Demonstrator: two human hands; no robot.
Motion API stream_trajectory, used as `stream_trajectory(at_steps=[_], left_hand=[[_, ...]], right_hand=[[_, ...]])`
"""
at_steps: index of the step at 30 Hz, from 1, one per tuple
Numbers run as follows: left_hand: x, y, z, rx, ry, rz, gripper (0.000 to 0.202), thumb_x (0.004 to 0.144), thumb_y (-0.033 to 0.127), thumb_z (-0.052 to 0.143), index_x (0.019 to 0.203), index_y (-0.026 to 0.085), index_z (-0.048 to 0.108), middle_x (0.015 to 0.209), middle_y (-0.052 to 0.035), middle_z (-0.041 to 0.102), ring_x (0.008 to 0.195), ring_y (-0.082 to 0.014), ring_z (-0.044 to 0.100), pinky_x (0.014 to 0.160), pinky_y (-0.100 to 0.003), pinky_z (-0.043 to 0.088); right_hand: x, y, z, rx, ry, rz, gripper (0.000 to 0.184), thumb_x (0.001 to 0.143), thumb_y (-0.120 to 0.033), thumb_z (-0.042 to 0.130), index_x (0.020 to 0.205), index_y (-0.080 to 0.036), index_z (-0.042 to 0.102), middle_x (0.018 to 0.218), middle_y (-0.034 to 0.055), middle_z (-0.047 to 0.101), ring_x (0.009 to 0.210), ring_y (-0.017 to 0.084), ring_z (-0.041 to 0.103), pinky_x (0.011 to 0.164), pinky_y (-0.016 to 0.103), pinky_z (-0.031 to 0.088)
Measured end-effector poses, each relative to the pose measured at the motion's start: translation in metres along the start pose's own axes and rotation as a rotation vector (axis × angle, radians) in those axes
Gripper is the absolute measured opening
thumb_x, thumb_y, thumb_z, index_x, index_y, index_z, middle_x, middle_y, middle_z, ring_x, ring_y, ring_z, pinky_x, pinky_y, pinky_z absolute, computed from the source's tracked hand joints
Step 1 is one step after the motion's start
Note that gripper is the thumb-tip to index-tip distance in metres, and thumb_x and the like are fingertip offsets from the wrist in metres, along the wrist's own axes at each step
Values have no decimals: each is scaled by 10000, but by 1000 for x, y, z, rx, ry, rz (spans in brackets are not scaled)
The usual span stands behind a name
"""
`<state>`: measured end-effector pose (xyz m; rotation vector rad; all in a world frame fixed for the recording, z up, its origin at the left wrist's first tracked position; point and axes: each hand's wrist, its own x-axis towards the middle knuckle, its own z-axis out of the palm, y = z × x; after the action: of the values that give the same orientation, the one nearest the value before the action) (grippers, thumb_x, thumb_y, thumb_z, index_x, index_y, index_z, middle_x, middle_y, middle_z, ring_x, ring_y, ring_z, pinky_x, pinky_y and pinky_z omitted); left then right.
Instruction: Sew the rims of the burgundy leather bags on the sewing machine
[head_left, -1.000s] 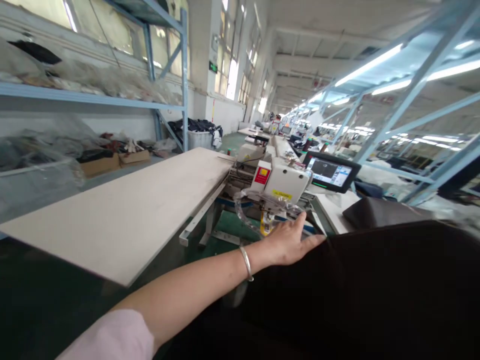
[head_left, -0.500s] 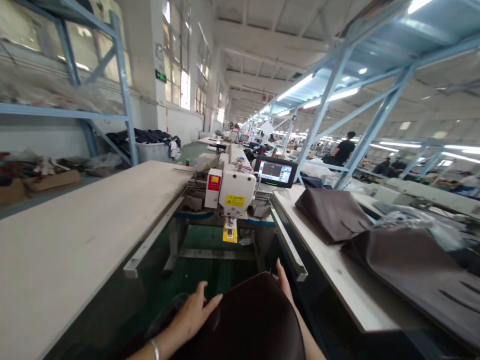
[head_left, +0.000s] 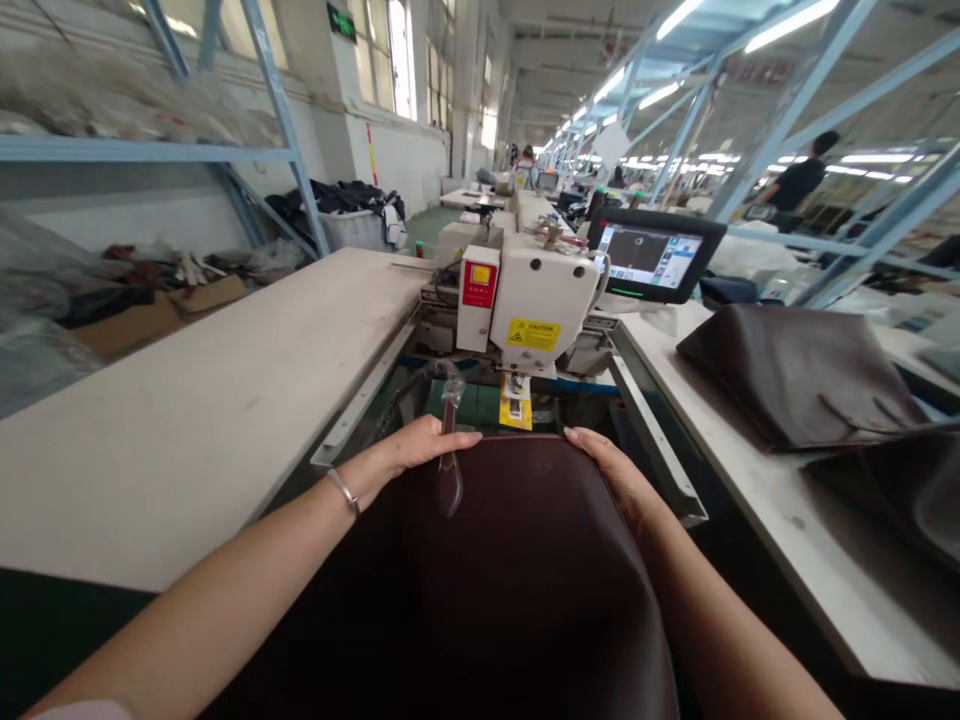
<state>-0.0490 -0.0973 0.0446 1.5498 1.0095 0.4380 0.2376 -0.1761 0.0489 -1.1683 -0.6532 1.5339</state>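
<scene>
Left hand point(head_left: 412, 445) grips the brown bag point(head_left: 525, 570) at its top edge, thumb across the strap point(head_left: 450, 490); right hand point(head_left: 609, 465) grips the right corner. Bag sits before the sewing machine point(head_left: 551, 285). Apparent step: positioning; next move calls for a level edge.

Left arm point(head_left: 232, 575) and right arm point(head_left: 739, 605) were extended forward, converging. Left hand point(head_left: 420, 442) gripped, thumb point(head_left: 461, 440) laid straight inward, other fingertips out of sight. Right hand point(head_left: 604, 460) gripped too, roughly level, pointing inward. Hands stood apart, both bare.
</scene>
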Motion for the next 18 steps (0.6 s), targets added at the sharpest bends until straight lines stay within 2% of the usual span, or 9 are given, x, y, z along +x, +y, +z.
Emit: stream_trajectory(at_steps=[3,5,8,11,13,18], left_hand=[[30,-3,-16,32,-28,83,560,701,659,716,878,128,709,894,-77,715,833,-226,641,758,-304,484],[47,-3,-27,53,-30,131,536,707,623,728,955,148,711,974,-68,723,913,-233,643,833,-311,485],[67,-3,-43,128,7,80,522,697,642,725,898,161,713,880,-55,724,838,-234,644,769,-314,488],[83,-4,-59,226,63,-77,541,653,696,724,723,160,691,668,-47,665,689,-237,622,652,-324,464],[94,-3,-69,259,82,-137,543,628,702,736,656,163,676,603,-46,634,649,-238,609,624,-328,449],[118,-3,-83,97,56,-57,524,613,620,791,867,163,747,781,-62,727,827,-251,651,769,-331,485]], right_hand=[[20,6,5,55,-8,4,355,694,-366,864,896,-207,618,714,-20,658,591,141,606,535,212,486],[26,11,9,88,6,8,442,691,-340,852,1050,-242,614,828,-10,694,678,170,652,590,241,528],[28,18,15,110,25,69,630,694,-300,833,1259,-287,552,1007,24,713,794,218,693,678,308,579],[31,21,21,105,14,154,558,711,-317,816,1215,-252,584,1034,54,713,846,246,699,721,344,595],[38,21,22,97,44,186,492,705,-310,814,1144,-222,610,1026,66,714,870,251,696,745,345,598],[67,8,25,89,96,195,412,721,-267,797,1096,-213,634,1008,72,719,844,237,694,746,336,601]])
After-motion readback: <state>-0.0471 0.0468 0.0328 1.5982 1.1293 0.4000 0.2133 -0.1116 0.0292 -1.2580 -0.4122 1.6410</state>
